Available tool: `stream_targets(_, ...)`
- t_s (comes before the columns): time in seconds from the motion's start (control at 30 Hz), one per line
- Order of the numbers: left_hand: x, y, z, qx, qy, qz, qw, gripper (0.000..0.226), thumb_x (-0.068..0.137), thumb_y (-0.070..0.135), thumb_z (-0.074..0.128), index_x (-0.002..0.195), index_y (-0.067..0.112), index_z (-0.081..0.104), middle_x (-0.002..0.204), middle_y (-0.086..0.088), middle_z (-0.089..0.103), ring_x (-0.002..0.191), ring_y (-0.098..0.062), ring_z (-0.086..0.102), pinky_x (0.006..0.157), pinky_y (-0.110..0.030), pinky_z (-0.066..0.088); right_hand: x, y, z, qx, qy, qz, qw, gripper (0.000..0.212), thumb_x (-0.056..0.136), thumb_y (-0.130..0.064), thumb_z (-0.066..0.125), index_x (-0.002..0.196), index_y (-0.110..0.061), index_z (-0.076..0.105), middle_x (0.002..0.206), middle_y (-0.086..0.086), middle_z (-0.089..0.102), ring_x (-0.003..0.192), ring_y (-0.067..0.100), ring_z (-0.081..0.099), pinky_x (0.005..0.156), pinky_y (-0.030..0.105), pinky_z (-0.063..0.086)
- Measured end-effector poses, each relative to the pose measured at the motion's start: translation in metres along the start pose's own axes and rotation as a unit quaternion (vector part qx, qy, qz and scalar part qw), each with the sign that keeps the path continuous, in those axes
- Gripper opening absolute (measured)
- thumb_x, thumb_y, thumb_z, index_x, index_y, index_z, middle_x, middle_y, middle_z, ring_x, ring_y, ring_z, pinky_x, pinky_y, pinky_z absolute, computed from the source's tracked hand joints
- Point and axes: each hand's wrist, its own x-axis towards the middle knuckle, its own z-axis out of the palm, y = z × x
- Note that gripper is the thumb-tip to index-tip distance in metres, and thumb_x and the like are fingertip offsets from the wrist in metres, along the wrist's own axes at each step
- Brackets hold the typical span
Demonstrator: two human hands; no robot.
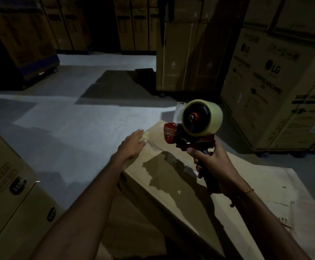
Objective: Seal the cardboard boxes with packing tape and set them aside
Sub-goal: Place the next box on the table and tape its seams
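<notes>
**Head view: left hand flat on the box, dispenser raised in the right**

Head view shows your left hand (132,143) reaching out with its fingers straight and close together, laid on the far corner of the box (173,177). That reads as a steadying or smoothing press: the fingertips lie right beside a strip of tape (154,145) that crosses the top edge there, so you are likely pressing the flap or the strip down.

Your right hand (213,166) has its fingers wrapped tight round the dark handle of the dispenser (190,132). You hold it off the box, above and beyond your knuckles, with the roll (202,117) uppermost and the red head pointing toward your left fingertips. Held that way, it looks ready to come down for a pass, and a loose flag of clear tape stands up behind the roll.

The box lies directly under both hands, running from your left fingertips back beneath your right wrist. It is plain brown cardboard, long and low, its top face mostly smooth. A glossy, ragged-edged patch sits just below your right fingers; whether it is tape or a tear, I cannot tell. Dim light hides the seam.
</notes>
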Motion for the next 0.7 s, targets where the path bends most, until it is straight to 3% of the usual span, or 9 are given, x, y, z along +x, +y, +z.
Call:
stream_targets(0.13,-0.001,-0.005,0.003,-0.004,0.009,0.024,1.000,0.040,0.106,0.035,0.047,0.146,0.027,0.049,0.146,0.001,0.054,0.126,-0.028,0.055,0.097,-0.040,0.043,0.004,0.003,0.003,-0.001,0.009,0.008,1.000,0.062,0.088,-0.023,0.077,0.137,-0.029,0.040,0.102,0.015,0.059,0.072,0.020,0.058,0.054,0.027,0.051)
stream_targets(0.37,-0.040,0.015,0.027,-0.053,0.062,0.011,0.997,0.037,0.100,0.025,0.061,0.136,0.022,0.059,0.138,0.001,0.060,0.121,-0.028,0.059,0.097,-0.039,0.049,-0.005,0.008,-0.007,0.009,0.002,0.013,1.000,0.060,0.088,-0.020,0.077,0.135,-0.031,0.041,0.103,0.013,0.058,0.073,0.018,0.058,0.052,0.024,0.050)
stream_targets(0.53,-0.082,0.039,0.050,-0.063,0.114,0.018,0.991,0.037,0.097,0.018,0.063,0.134,0.025,0.061,0.136,0.006,0.061,0.116,-0.022,0.061,0.085,-0.034,0.051,-0.017,0.009,-0.026,0.009,-0.009,0.003,1.000,0.057,0.087,-0.022,0.079,0.133,-0.026,0.045,0.102,0.012,0.062,0.073,0.018,0.059,0.057,0.031,0.051)
stream_targets(0.7,-0.106,0.063,0.058,-0.074,0.117,0.006,0.990,0.040,0.097,0.019,0.064,0.137,0.025,0.061,0.130,0.001,0.067,0.117,-0.028,0.062,0.087,-0.034,0.052,-0.023,0.001,-0.044,0.008,-0.031,-0.006,0.999,0.049,0.089,-0.018,0.077,0.123,-0.032,0.043,0.087,0.011,0.060,0.065,0.017,0.058,0.052,0.032,0.050)
